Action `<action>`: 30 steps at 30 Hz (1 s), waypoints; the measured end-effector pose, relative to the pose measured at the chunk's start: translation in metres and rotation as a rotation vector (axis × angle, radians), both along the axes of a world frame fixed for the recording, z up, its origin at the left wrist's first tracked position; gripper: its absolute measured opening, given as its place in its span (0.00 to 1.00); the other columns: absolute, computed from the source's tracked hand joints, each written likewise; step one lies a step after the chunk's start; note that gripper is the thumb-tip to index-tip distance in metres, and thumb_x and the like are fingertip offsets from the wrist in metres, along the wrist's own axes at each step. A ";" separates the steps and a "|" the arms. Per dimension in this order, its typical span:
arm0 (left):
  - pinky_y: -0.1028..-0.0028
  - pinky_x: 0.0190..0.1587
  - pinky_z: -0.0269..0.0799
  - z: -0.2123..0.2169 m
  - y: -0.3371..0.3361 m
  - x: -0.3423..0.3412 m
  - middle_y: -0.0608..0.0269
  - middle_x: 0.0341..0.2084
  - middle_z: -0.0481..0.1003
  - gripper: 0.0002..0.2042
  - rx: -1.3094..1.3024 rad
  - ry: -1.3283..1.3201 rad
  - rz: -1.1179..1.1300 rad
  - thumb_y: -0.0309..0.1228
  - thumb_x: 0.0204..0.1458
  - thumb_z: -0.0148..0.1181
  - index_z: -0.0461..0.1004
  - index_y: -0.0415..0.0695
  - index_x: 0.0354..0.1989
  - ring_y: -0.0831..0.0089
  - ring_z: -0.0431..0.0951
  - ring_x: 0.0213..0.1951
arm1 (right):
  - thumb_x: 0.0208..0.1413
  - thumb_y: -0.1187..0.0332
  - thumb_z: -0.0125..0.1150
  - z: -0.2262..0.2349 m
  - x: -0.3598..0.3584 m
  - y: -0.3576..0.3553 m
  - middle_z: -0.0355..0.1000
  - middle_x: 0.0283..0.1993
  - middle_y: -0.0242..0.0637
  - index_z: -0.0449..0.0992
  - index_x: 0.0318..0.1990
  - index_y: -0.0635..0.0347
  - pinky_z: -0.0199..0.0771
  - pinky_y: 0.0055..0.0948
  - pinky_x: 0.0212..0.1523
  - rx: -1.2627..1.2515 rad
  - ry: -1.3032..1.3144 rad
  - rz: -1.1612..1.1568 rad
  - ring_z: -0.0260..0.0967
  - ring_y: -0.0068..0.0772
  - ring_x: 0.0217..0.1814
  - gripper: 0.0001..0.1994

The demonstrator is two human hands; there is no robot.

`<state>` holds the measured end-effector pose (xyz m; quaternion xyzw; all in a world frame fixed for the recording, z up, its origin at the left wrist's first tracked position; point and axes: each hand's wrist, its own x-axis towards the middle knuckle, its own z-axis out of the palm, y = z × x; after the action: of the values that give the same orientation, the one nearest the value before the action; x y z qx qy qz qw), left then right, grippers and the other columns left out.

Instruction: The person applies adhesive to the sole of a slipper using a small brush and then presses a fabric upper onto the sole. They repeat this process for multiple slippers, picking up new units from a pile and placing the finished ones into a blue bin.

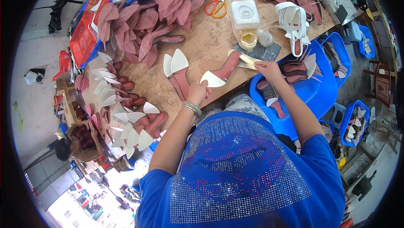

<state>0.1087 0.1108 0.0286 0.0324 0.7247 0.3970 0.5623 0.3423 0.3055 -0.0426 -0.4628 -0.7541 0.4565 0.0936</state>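
Note:
Near the table's front edge, my left hand (199, 93) pinches the white toe piece of a reddish shoe insole (227, 69). A flat brush (249, 62) is gripped in my right hand (269, 70), its pale end at the insole's heel. What the brush end touches exactly is too small to tell. Just left of my left hand lie a couple more reddish insoles (180, 82) with white toe pieces. Beyond the brush stands a plastic container (247, 38) with yellowish stuff in its opening, beside a small whitish pot (265, 38).
Piles of reddish insoles (134, 26) cover the table's far left, and white-tipped ones (141, 120) line its left edge. Orange-handled scissors (216, 8) lie at the back, white straps (291, 19) at the right. A blue bin (309, 97) holds insoles. Another person (84, 139) sits far left.

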 end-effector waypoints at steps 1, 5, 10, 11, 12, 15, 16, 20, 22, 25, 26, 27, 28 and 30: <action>0.77 0.15 0.61 0.000 0.000 -0.001 0.65 0.14 0.68 0.11 0.000 0.016 -0.027 0.32 0.56 0.44 0.70 0.38 0.38 0.80 0.62 0.13 | 0.48 0.62 0.60 -0.001 -0.005 0.007 0.76 0.34 0.45 0.80 0.36 0.58 0.74 0.34 0.37 0.041 -0.006 0.020 0.75 0.44 0.35 0.12; 0.77 0.16 0.61 0.005 0.004 0.001 0.64 0.15 0.68 0.10 0.010 0.055 -0.081 0.32 0.56 0.45 0.69 0.38 0.34 0.80 0.62 0.13 | 0.47 0.62 0.59 -0.003 -0.026 0.023 0.76 0.34 0.45 0.80 0.36 0.57 0.74 0.35 0.38 0.145 -0.043 0.084 0.75 0.45 0.35 0.12; 0.77 0.16 0.61 0.001 0.002 0.003 0.63 0.15 0.68 0.11 0.027 0.104 -0.106 0.32 0.56 0.44 0.69 0.37 0.34 0.80 0.63 0.13 | 0.48 0.62 0.58 0.002 -0.044 0.016 0.75 0.33 0.45 0.80 0.37 0.56 0.74 0.36 0.37 0.225 -0.064 0.122 0.74 0.47 0.35 0.11; 0.77 0.16 0.60 -0.001 0.002 0.003 0.63 0.15 0.68 0.11 0.034 0.115 -0.112 0.32 0.56 0.44 0.69 0.37 0.34 0.80 0.63 0.13 | 0.48 0.63 0.58 0.005 -0.045 0.012 0.75 0.33 0.45 0.80 0.37 0.56 0.74 0.35 0.36 0.209 -0.013 0.133 0.74 0.46 0.34 0.11; 0.77 0.16 0.61 -0.001 0.002 0.003 0.63 0.15 0.68 0.11 0.037 0.114 -0.108 0.32 0.56 0.44 0.69 0.37 0.35 0.80 0.63 0.13 | 0.49 0.63 0.58 0.007 -0.044 0.006 0.75 0.33 0.46 0.80 0.37 0.57 0.74 0.35 0.36 0.194 0.036 0.144 0.74 0.46 0.33 0.11; 0.77 0.16 0.61 -0.001 0.002 0.005 0.63 0.15 0.69 0.12 0.039 0.111 -0.097 0.33 0.56 0.44 0.69 0.36 0.36 0.80 0.63 0.13 | 0.49 0.64 0.60 0.017 -0.042 -0.017 0.75 0.30 0.47 0.80 0.37 0.58 0.74 0.33 0.32 0.066 0.089 0.127 0.75 0.42 0.30 0.11; 0.77 0.16 0.61 -0.002 0.002 0.006 0.63 0.15 0.69 0.12 0.033 0.110 -0.095 0.33 0.56 0.44 0.69 0.36 0.36 0.80 0.63 0.13 | 0.49 0.64 0.60 0.019 -0.042 -0.026 0.75 0.30 0.48 0.80 0.37 0.59 0.74 0.33 0.31 0.033 0.103 0.129 0.76 0.41 0.29 0.11; 0.78 0.15 0.61 -0.004 0.002 0.010 0.63 0.15 0.69 0.12 0.028 0.167 -0.129 0.32 0.57 0.43 0.70 0.36 0.38 0.80 0.64 0.13 | 0.49 0.65 0.62 0.009 -0.055 -0.063 0.77 0.33 0.45 0.80 0.40 0.58 0.73 0.28 0.34 -0.054 0.244 0.158 0.75 0.35 0.31 0.11; 0.78 0.15 0.61 -0.009 0.001 0.010 0.63 0.15 0.69 0.12 0.008 0.175 -0.123 0.32 0.57 0.43 0.70 0.36 0.39 0.80 0.64 0.13 | 0.50 0.64 0.62 0.016 -0.068 -0.075 0.77 0.35 0.43 0.80 0.41 0.57 0.72 0.25 0.38 -0.231 0.263 0.138 0.75 0.30 0.35 0.12; 0.79 0.15 0.61 -0.008 0.000 0.012 0.64 0.15 0.69 0.12 -0.002 0.170 -0.091 0.32 0.57 0.43 0.70 0.37 0.39 0.80 0.64 0.13 | 0.50 0.63 0.63 0.029 -0.077 -0.079 0.78 0.35 0.42 0.80 0.41 0.58 0.72 0.25 0.37 -0.607 0.239 0.004 0.74 0.28 0.35 0.13; 0.79 0.15 0.61 -0.007 0.000 0.012 0.64 0.15 0.69 0.12 -0.003 0.165 -0.076 0.32 0.57 0.43 0.70 0.37 0.39 0.80 0.64 0.13 | 0.49 0.63 0.63 0.025 -0.075 -0.079 0.78 0.35 0.42 0.80 0.41 0.57 0.72 0.26 0.37 -0.515 0.251 0.044 0.75 0.29 0.34 0.13; 0.79 0.15 0.61 -0.005 0.000 0.012 0.64 0.14 0.69 0.12 0.004 0.163 -0.080 0.32 0.57 0.43 0.70 0.37 0.39 0.80 0.64 0.13 | 0.49 0.63 0.63 0.021 -0.071 -0.076 0.78 0.34 0.42 0.80 0.41 0.56 0.72 0.27 0.36 -0.419 0.261 0.085 0.75 0.30 0.33 0.13; 0.78 0.15 0.61 -0.004 0.000 0.013 0.64 0.14 0.68 0.12 0.010 0.161 -0.084 0.32 0.56 0.43 0.70 0.36 0.39 0.80 0.64 0.13 | 0.49 0.63 0.63 0.017 -0.066 -0.072 0.78 0.34 0.43 0.80 0.41 0.56 0.73 0.27 0.35 -0.324 0.270 0.125 0.75 0.31 0.32 0.12; 0.78 0.15 0.61 -0.003 -0.001 0.013 0.64 0.14 0.68 0.12 0.008 0.152 -0.070 0.32 0.56 0.44 0.69 0.36 0.39 0.80 0.64 0.13 | 0.49 0.63 0.62 0.014 -0.056 -0.059 0.77 0.32 0.43 0.80 0.40 0.54 0.73 0.30 0.33 -0.093 0.162 0.195 0.75 0.35 0.30 0.12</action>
<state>0.1219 0.1097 0.0257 0.0898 0.7623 0.3763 0.5189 0.2864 0.2468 -0.0281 -0.3527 -0.7635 0.5337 0.0881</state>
